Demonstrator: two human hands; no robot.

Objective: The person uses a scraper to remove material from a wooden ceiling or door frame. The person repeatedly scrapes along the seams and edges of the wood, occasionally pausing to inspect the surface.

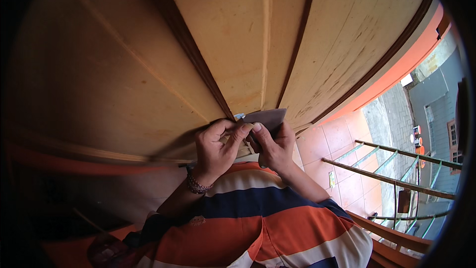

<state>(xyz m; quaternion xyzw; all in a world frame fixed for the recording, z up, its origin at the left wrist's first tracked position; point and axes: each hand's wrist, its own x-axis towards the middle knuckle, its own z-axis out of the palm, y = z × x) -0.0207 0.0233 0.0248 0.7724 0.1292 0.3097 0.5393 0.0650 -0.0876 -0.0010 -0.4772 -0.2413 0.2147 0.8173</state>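
In front of my chest, both hands pinch a small, stiff grey-brown sheet that looks like sandpaper [267,117]. My left hand [218,144] has its thumb and forefinger closed at the sheet's left edge, near a small blue-and-white spot. On the right side, my right hand [275,149] grips the sheet with the thumb on top and the fingers curled behind it. The two thumb tips nearly meet. Just beyond the hands rises a pale wooden panel [233,44] with dark strips running along it.
To the right, a ladder [391,151] with green rungs stands over pink floor tiles [325,141]. Several paint cans [419,141] sit farther off by a paved strip. An orange wall edge [369,94] borders the panel. An orange-brown wooden rail [391,231] lies at lower right.
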